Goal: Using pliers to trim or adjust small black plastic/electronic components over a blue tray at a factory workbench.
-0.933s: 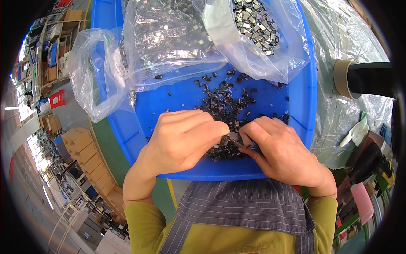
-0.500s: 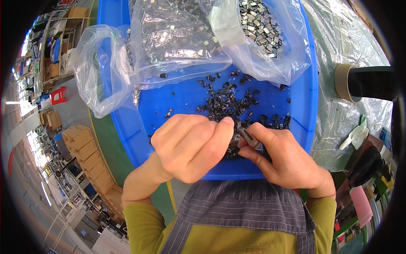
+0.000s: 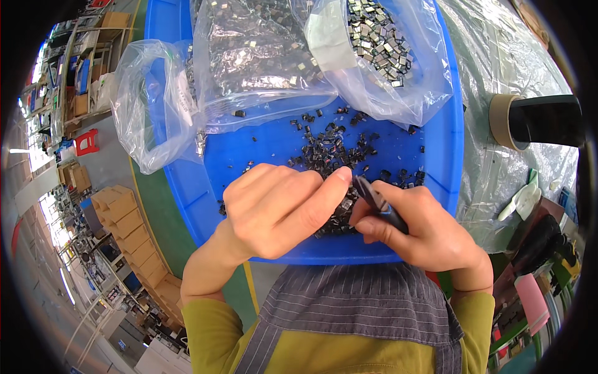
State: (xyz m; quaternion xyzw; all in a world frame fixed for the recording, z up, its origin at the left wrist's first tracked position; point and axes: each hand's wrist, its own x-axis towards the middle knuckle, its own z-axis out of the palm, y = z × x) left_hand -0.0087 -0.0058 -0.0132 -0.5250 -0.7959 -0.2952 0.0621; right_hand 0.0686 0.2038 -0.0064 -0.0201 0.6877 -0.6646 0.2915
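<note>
My left hand [image 3: 280,212] is closed, with thumb and forefinger pressed together at the tip. Whatever it pinches is too hidden to make out. In my right hand [image 3: 433,227] is a pair of pliers [image 3: 374,198] with dark jaws and a black-and-blue handle; the jaws point toward my left fingertips, close beside them. Both hands hover over the near part of a blue plastic tray [image 3: 243,148]. Beneath and beyond them lies a heap of small black pieces [image 3: 330,144], partly covered by my hands.
A clear bag [image 3: 411,100] of small shiny metal-and-black parts [image 3: 381,47] lies open at the tray's far right. Another filled bag [image 3: 255,53] covers the far middle, and a crumpled bag [image 3: 149,134] hangs over the left rim. Right of the tray are a tape roll [image 3: 503,122] and white glove [image 3: 524,199].
The pliers have turned in my right hand, showing more handle, and their jaws have come away from my left fingertips. My left hand has barely moved.
</note>
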